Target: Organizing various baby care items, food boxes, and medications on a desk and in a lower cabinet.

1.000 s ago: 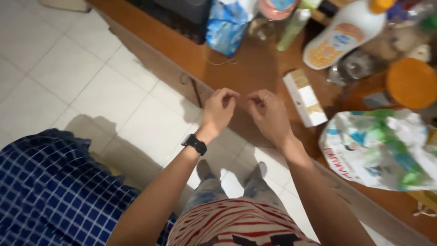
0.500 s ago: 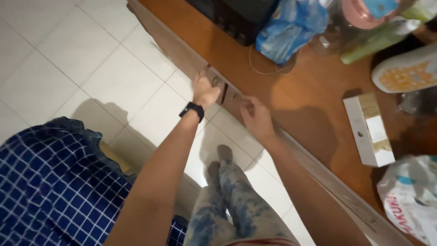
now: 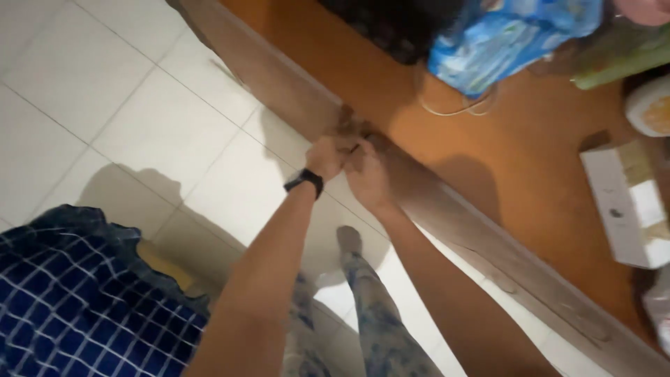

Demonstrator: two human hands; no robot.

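My left hand (image 3: 326,155), with a black watch (image 3: 303,181) on its wrist, is curled against the front of a wooden desk (image 3: 447,202), at the seam between two drawer fronts (image 3: 347,124). My right hand (image 3: 368,176) presses in beside it, knuckle to knuckle, fingers pinched around a small dark thing (image 3: 354,148) too blurred to identify. Both hands are touching the drawer front. The handle is hidden behind my left hand's fingers.
On the desk top lie a blue plastic bag (image 3: 509,35), a thin loop of cord (image 3: 453,108), a white and tan box (image 3: 628,202) and a black device (image 3: 391,24). A blue checked cloth (image 3: 77,300) lies at lower left on white floor tiles (image 3: 105,105). My legs (image 3: 377,314) stand below.
My hands dropped from above the desk top to the drawer front and have come together there. The view has shifted left and closer to the desk edge.
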